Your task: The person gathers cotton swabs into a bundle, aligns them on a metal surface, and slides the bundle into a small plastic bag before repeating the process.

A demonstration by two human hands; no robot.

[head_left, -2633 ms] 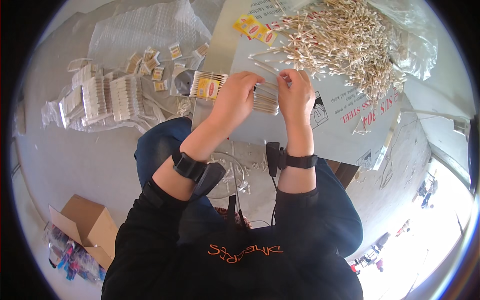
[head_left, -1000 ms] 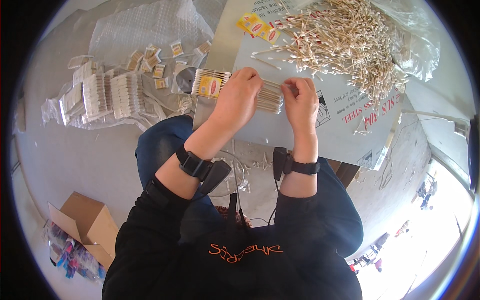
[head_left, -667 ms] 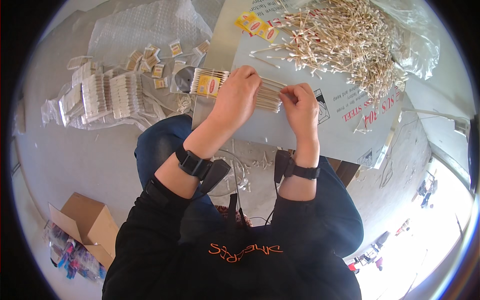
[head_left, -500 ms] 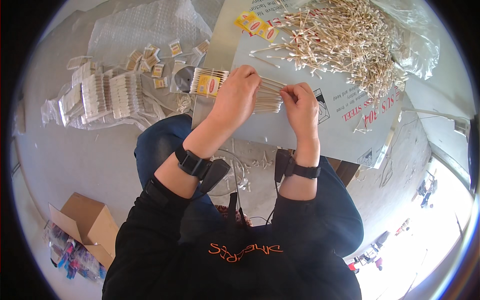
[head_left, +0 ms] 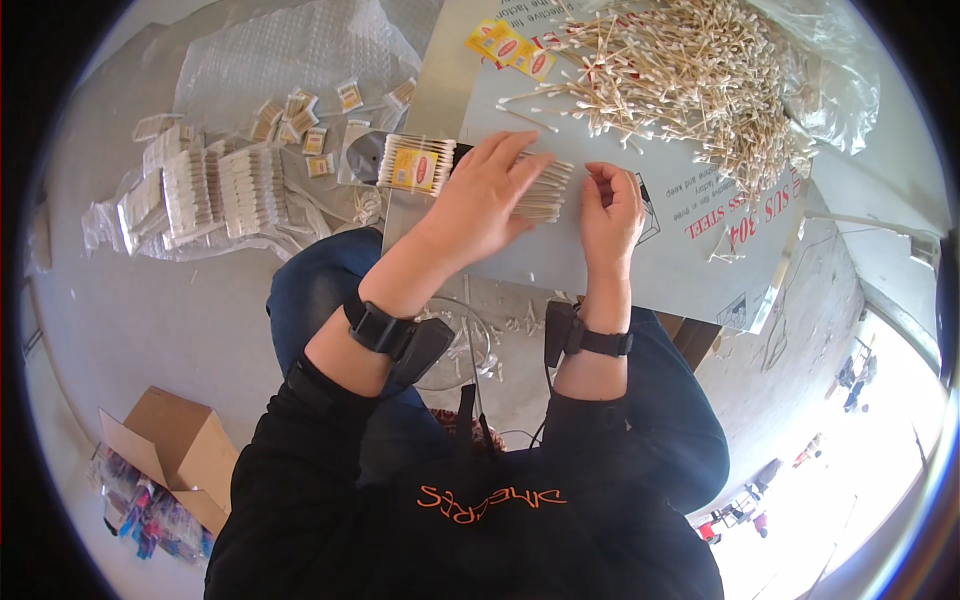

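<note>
My left hand lies spread and flattish over a row of cotton swabs, whose white tips stick out past its fingers on the right. Just right of those tips is my right hand, fingers curled in; no swab shows in it. A bundle of cotton swabs with a yellow label lies left of my left hand, at the edge of the metal sheet. A dark strip shows between this bundle and my fingers. My left hand hides part of the row.
A large heap of loose cotton swabs covers the sheet's far right. Yellow labels lie beside it. At left, stacked swab packs and small labelled bundles rest on clear plastic wrap. An open cardboard box stands at lower left.
My right hand has drawn back slightly to the right, off the swab ends. My left hand's fingers have spread and stretched over the swabs. The labelled bundle has barely moved.
</note>
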